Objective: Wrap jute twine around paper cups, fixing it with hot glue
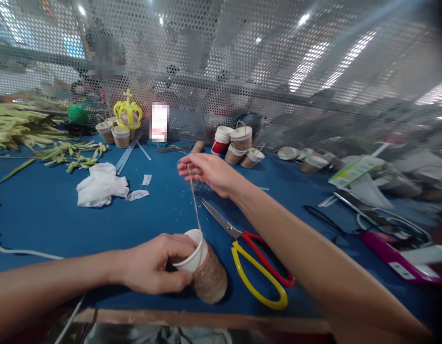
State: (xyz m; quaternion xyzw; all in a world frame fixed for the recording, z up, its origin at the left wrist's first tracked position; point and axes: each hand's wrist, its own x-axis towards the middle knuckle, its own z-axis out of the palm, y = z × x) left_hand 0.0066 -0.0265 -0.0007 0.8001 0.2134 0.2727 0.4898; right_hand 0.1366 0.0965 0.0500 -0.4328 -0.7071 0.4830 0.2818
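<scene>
A white-rimmed paper cup point(211, 279), its side covered in brown cord or burlap, lies tilted near the table's front edge. My left hand point(160, 263) grips it at the rim, fingers inside the mouth and thumb outside. From the rim a thin twine point(194, 200) runs taut up to my right hand point(210, 173), which holds it among its fingers above the table. Beside the cup lie large scissors point(238, 234) with one red and one yellow handle, blades apart and pointing away, partly under my right forearm.
Several wrapped cups point(241, 138) stand at the back, others at the back left near a yellow crown point(128, 112). Crumpled white cloth or paper point(101, 185) lies left. A lit phone point(159, 122) leans on the perforated screen point(206, 57). A magenta tool point(396, 258) lies right.
</scene>
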